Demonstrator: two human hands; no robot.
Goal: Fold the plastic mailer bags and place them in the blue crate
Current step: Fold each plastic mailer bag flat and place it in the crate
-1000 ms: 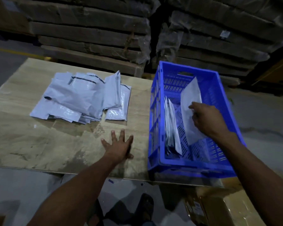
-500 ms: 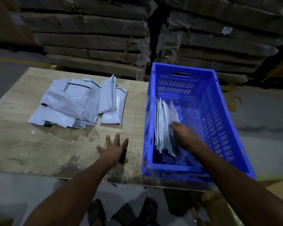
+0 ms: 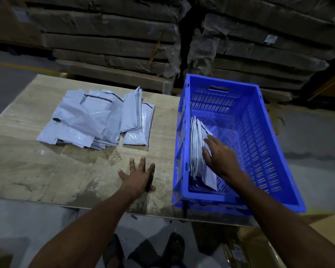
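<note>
No text is legible; the white label (image 3: 270,38) (on the wrapped stacks) is too blurred.

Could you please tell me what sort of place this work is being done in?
Probably a warehouse or packing area: stacks of plastic-wrapped flat cartons stand behind the table, a blue crate holds folded mailers, and the bare floor carries a yellow line.

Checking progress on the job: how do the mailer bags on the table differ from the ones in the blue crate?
The pile on the table lies flat and spreads loosely, bags overlapping at angles; the bags in the crate stand on edge in a tight row against the left wall of the blue crate. No hand touches the table pile, with the left hand flat on the table; the right hand presses the crate's row. Both sets are pale grey plastic.
</note>
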